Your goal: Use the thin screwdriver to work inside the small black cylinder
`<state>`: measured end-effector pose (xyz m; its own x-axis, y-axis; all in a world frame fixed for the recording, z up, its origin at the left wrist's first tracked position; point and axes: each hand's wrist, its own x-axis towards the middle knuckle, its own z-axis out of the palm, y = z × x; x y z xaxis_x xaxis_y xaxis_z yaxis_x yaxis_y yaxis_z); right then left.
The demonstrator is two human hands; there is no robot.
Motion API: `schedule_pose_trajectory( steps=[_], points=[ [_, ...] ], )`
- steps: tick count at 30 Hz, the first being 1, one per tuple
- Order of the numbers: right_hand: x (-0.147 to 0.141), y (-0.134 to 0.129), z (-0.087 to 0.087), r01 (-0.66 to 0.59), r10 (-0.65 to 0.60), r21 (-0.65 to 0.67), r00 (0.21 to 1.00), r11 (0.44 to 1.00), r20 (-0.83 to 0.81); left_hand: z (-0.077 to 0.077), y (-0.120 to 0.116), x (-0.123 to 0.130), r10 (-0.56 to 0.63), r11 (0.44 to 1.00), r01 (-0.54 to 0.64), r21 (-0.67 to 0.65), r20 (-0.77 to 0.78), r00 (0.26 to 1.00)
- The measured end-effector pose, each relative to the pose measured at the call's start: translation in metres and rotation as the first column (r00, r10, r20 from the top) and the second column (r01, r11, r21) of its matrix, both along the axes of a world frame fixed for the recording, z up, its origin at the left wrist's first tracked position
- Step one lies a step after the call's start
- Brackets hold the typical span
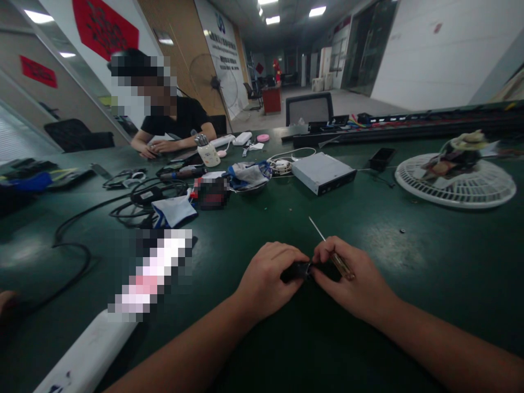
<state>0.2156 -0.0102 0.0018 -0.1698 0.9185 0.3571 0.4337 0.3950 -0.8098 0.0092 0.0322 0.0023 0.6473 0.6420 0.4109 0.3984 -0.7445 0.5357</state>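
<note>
My left hand (pixel 268 278) is closed round a small dark cylindrical part (pixel 302 270), most of it hidden by the fingers. Facing it, my right hand (pixel 356 278) has a screwdriver (pixel 341 266) tucked in its grip, the thin metal shaft pointing up and away to the left. The right thumb and forefinger also meet the end of the dark part. Both hands are just above the green table (pixel 262 224). What kind of thing the dark part is I cannot make out.
A grey optical drive (pixel 321 169) lies ahead, with a white fan grille (pixel 454 183) to its right. Black cables (pixel 98 204), work gloves (pixel 174 211) and a bottle (pixel 207 153) are at the left. Across the table sits a person (pixel 176 120). A long white object (pixel 88 341) lies at lower left.
</note>
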Motion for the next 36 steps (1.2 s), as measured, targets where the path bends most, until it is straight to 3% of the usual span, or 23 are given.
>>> schedule_pose_trajectory(
  steps=[6, 13, 27, 32, 36],
  points=[
    [-0.0015, -0.0013, -0.0021, -0.052, 0.052, -0.016, 0.998, 0.998, -0.019, -0.0036, 0.0011, -0.0006, 0.004, 1.0, -0.004, 0.01, 0.051, 0.999],
    [-0.0008, -0.0012, -0.0022, 0.001, 0.0, -0.072, 1.0, 0.997, 0.017, -0.0027, 0.0027, -0.0013, -0.007, 1.0, 0.007, 0.012, 0.042, 0.999],
    [-0.0027, -0.0023, 0.0017, 0.07, -0.067, -0.018, 0.989, 0.997, 0.132, -0.001, 0.0022, -0.0024, -0.087, 0.996, 0.087, -0.004, -0.003, 0.996],
    [-0.0034, -0.0031, 0.0028, 0.067, -0.063, -0.03, 0.989, 0.997, 0.131, -0.0007, 0.0007, -0.0007, -0.045, 0.999, 0.045, 0.006, 0.018, 0.999],
    [0.0016, -0.0049, 0.0011, 0.06, -0.06, -0.012, 0.998, 0.998, 0.002, -0.0006, 0.0008, 0.0001, 0.122, 0.993, -0.121, -0.011, 0.047, 0.991]
  ],
)
